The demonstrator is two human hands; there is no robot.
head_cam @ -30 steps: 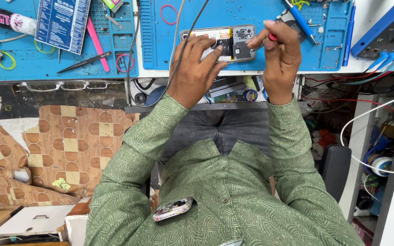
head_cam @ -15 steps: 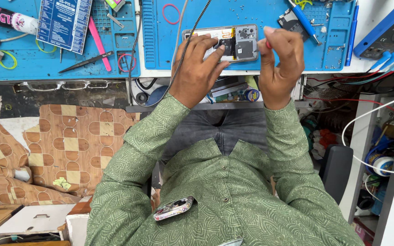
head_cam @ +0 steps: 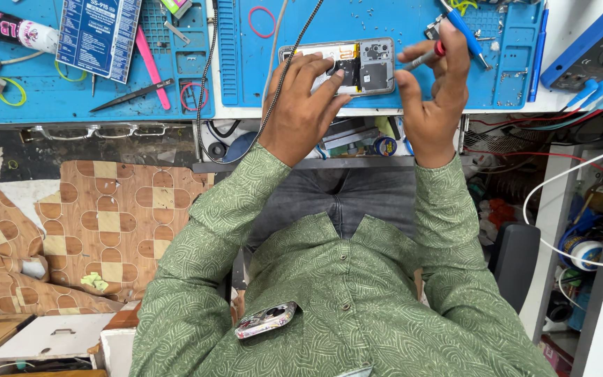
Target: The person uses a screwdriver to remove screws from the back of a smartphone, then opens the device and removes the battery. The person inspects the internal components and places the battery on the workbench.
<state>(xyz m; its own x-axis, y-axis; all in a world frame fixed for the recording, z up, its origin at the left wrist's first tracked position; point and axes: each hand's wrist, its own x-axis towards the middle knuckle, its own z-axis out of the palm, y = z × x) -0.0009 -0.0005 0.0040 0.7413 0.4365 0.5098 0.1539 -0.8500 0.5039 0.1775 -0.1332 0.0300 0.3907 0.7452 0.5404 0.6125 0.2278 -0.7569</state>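
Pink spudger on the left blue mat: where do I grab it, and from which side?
Pinch the pink spudger mid-shaft, from above. It lies flat and slightly slanted on the left blue mat, long sides exposed; black tweezers sit near its lower end, so stay higher.

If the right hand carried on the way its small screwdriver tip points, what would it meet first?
The right hand holds a small red-collared screwdriver angled toward the opened phone on the blue mat. Going straight on, the tip would probably meet the phone's exposed camera end first; height above it is unclear.
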